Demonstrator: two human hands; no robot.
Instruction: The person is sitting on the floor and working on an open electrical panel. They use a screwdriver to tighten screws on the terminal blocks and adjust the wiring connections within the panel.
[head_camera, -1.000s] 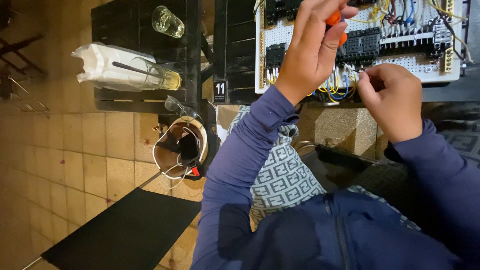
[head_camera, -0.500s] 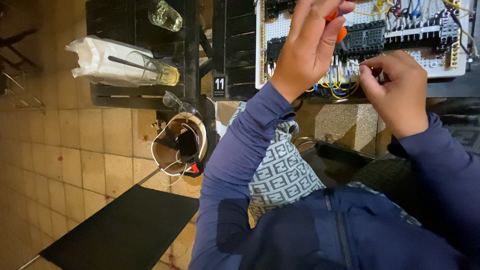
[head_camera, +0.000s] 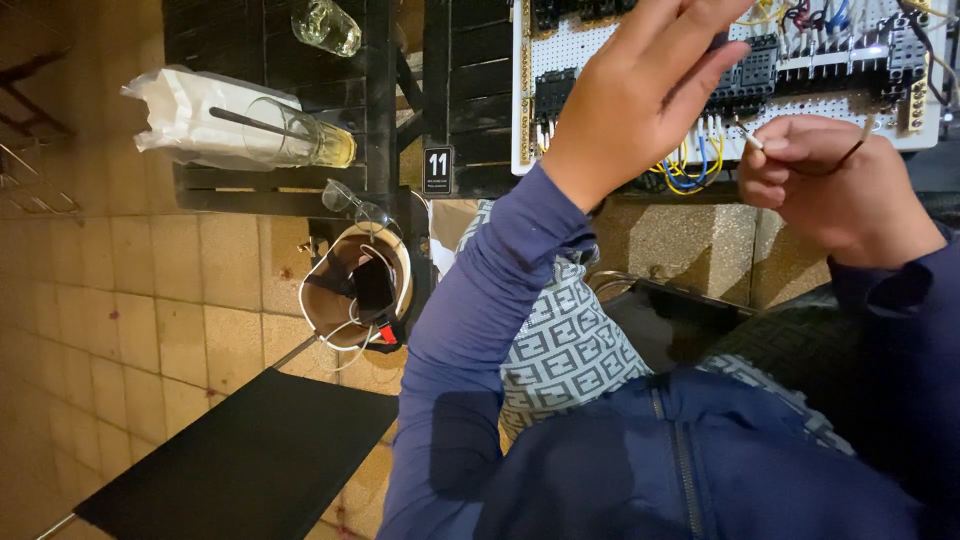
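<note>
Head view, hands. The left hand (head_camera: 640, 90) is reaching up in front of the white perforated wiring board w/ black terminal blocks (head_camera: 640, 50). Its fingers (head_camera: 700, 55) are lying loosely extended, not closed on anything visible; whether something sits behind the palm cannot be told. The right hand (head_camera: 835, 190) is sitting lower and to the right, well apart from the left hand. It is pinching a thin wire w/ a pale tip (head_camera: 755, 141) between thumb and forefinger, w/ the remaining fingers curled in. The wire tip is pointing toward the board, just below the row of terminal blocks and near the bundle of yellow and blue looped wires (head_camera: 690, 170). Both arms are wearing dark blue sleeves.

Head view, surroundings. The board is resting at the top right, against a dark slatted wooden table (head_camera: 300, 190). On the table, a white paper bag (head_camera: 190, 115) is lying beside a clear drinking glass w/ pale liquid and a dark straw (head_camera: 300, 140). A second clear glass (head_camera: 325, 25) is sitting at the top edge. Below the table, a brown round container holding a phone and white cable (head_camera: 355, 290) is standing on the tan tiled floor (head_camera: 130, 300). A grey patterned fabric (head_camera: 570, 340) is lying across the lap.
</note>
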